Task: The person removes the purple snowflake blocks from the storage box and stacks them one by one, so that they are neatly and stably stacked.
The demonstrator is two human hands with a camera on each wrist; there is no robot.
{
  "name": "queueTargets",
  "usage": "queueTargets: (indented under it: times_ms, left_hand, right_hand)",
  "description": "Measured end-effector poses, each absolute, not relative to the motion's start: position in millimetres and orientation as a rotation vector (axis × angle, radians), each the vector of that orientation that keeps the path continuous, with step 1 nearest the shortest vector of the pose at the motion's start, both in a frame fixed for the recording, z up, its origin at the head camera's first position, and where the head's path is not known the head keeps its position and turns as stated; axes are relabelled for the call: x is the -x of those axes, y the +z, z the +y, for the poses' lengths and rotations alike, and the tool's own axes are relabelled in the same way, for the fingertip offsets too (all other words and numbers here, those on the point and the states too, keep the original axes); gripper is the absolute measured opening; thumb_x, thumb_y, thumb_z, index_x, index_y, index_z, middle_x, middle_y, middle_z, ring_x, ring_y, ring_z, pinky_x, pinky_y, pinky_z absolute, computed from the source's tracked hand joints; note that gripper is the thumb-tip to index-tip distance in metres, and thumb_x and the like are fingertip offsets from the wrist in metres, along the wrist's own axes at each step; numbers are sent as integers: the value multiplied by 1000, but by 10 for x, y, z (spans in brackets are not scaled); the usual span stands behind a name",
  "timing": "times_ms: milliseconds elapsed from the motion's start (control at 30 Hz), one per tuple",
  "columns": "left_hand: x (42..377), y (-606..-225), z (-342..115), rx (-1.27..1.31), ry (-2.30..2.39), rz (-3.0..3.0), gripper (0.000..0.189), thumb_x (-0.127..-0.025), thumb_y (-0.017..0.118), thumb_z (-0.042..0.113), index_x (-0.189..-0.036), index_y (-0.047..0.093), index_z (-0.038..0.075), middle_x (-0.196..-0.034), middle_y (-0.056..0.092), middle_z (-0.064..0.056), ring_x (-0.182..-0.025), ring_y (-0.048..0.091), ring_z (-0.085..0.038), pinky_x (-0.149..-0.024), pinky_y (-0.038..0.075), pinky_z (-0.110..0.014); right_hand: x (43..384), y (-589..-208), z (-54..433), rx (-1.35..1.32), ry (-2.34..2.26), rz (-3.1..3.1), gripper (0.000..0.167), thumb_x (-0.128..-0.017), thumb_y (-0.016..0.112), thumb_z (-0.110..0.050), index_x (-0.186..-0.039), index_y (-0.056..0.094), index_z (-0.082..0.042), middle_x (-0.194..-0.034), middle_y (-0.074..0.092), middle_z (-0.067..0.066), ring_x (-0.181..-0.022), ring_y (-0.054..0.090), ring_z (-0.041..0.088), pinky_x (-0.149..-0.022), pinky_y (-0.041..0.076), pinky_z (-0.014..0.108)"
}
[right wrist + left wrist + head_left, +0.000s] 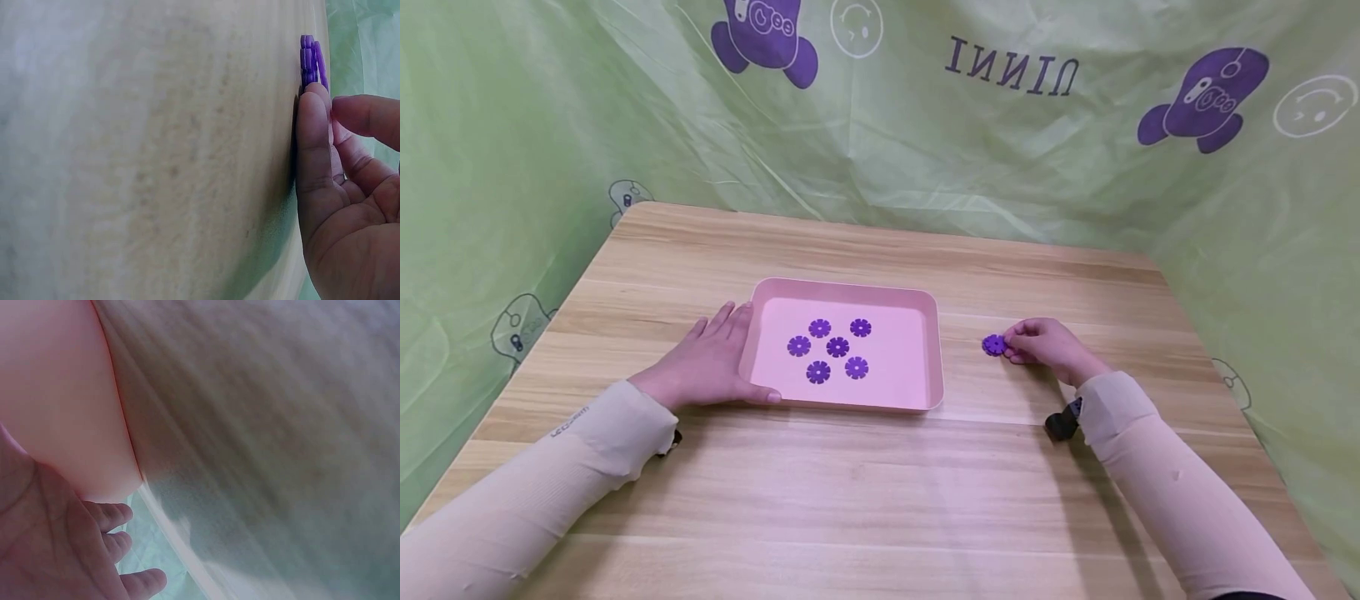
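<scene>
A shallow pink tray [880, 392] sits on the wooden table in the head view. Inside it several purple notched snowflake discs [838, 347] lie flat and apart. My left hand [711, 362] rests against the tray's left side with extended fingers, its thumb along the near rim. The left wrist view shows that palm [50, 537] beside the tray wall [69, 394]. To the tray's right, my right hand [1048, 344] is at a small stack of snowflake discs [993, 345]. In the right wrist view, thumb and fingers pinch a tilted disc [321, 65] beside the stacked discs [307, 59].
The light wooden table [850, 492] extends around the tray. A green printed cloth [895, 150] hangs behind and along both sides. A black wrist device [1063, 423] shows under the right sleeve.
</scene>
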State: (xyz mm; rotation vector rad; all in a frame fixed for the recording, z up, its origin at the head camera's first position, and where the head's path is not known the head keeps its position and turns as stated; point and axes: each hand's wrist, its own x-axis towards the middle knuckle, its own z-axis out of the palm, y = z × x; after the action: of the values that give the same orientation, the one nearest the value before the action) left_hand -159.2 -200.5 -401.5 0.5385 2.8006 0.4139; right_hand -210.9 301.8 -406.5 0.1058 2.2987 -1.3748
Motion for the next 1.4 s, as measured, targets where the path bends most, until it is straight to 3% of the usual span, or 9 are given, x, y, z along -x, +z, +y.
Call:
queueTargets:
  times_ms: [867,1200,1400]
  left_hand:
    - [1589,-4018,-2002,-544,434,2805,149,-69,70,87,-160,7,-11,-167,11,-31,-154,2,-49,-119,6,-70]
    - [1587,-4008,-2006,-542,436,2805,148,-69,70,87,-160,7,-11,-167,11,-30,-154,2,-49,-119,6,-70]
    - [1584,-4018,-2004,-541,429,2815,148,-68,69,88,-160,8,-10,-168,11,-28,-154,3,-48,-119,6,-71]
  right_hand:
    - [2131,-3945,3005,-77,-1391,2321,30,-105,53,-5,-125,54,18,-95,68,7,-81,65,8,-77,59,22]
    - [2259,-3795,2725,45,-1425,2337,32,-105,53,-6,-124,53,20,-98,68,13,-85,66,11,-81,58,22]
    - [2329,-3725,2454,81,-1350,2365,33,-106,54,-11,-126,56,16,-111,66,21,-97,65,22,-94,56,33]
